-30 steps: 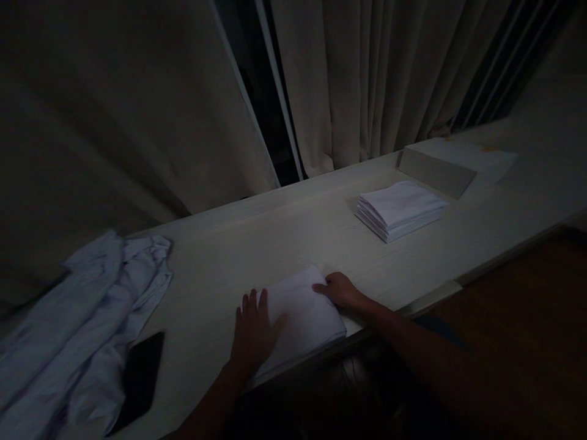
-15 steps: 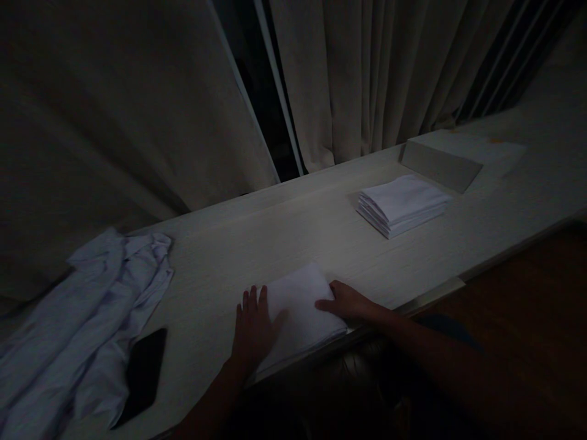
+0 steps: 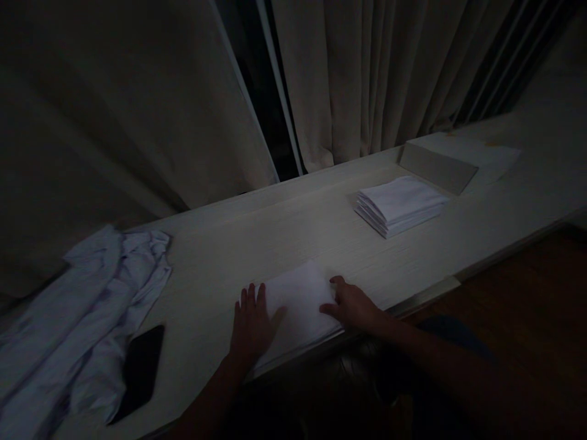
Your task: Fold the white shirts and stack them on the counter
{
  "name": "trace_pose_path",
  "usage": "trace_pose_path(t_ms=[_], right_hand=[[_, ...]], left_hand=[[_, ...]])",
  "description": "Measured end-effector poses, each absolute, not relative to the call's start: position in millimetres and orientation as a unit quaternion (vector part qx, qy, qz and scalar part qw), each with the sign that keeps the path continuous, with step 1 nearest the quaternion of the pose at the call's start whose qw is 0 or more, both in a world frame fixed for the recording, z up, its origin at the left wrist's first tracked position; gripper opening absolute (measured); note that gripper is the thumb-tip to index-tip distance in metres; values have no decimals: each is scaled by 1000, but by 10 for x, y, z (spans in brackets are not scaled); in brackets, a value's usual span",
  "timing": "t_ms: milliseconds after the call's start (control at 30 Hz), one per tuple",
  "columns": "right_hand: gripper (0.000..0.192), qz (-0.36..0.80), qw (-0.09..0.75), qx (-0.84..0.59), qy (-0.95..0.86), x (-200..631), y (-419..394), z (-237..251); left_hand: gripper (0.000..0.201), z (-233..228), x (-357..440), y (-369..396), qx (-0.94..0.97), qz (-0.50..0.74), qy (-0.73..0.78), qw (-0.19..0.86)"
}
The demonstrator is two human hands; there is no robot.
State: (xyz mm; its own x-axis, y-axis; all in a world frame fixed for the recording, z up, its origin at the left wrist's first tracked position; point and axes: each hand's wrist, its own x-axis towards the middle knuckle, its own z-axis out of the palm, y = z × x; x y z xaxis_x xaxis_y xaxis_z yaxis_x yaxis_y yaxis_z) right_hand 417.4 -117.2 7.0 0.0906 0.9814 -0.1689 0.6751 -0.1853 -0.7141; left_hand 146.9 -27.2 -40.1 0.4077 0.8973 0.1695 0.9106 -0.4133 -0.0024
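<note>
A folded white cloth [image 3: 300,305] lies flat at the front edge of the long pale table. My left hand [image 3: 252,324] rests on its left side, fingers stretched out and thumb spread over the cloth. At the right edge of the cloth is my right hand [image 3: 358,305]. Its thumb reaches over the top while its index finger extends apart along the side; the other fingers are partly hidden. Farther back on the right sits a neat stack of folded white cloths [image 3: 401,205].
On the left is a heap of crumpled white cloth [image 3: 92,311], partly over a dark phone-like slab [image 3: 142,370]. A pale open box or folded board [image 3: 440,166] stands at the back right. Beige curtains [image 3: 358,79] hang behind the table [image 3: 257,238]. The room is dim.
My right hand has shifted slightly to the right, with its thumb and index finger farther apart. My left hand stays flat on the cloth. The view has moved a little.
</note>
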Motion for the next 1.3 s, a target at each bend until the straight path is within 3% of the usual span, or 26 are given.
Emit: trace_pose_path(t_ms=[133, 267, 433, 800, 967, 1067, 1300], right_hand=[[60, 136, 244, -641, -715, 3926, -1225, 232], [70, 106, 198, -553, -802, 3706, -1217, 147], [81, 97, 187, -551, -808, 3657, -1178, -62], [76, 114, 186, -556, -802, 3657, -1174, -49], [39, 146, 255, -599, -745, 3852, -829, -4], [32, 140, 297, -679, -657, 4075, -477, -8], [34, 313, 295, -668, -608, 4294, -37, -37]], left_hand=[[85, -398, 1475, -286, -836, -78, -541, 44], [84, -404, 1477, -289, -835, -87, -541, 42], [84, -410, 1462, -281, -838, -86, -538, 44], [85, -383, 1445, -291, -834, -93, -543, 25], [85, -377, 1449, -283, -832, -92, -547, 26], [85, -367, 1454, -290, -830, -85, -551, 22], [82, -329, 1467, -297, -836, -76, -543, 29]])
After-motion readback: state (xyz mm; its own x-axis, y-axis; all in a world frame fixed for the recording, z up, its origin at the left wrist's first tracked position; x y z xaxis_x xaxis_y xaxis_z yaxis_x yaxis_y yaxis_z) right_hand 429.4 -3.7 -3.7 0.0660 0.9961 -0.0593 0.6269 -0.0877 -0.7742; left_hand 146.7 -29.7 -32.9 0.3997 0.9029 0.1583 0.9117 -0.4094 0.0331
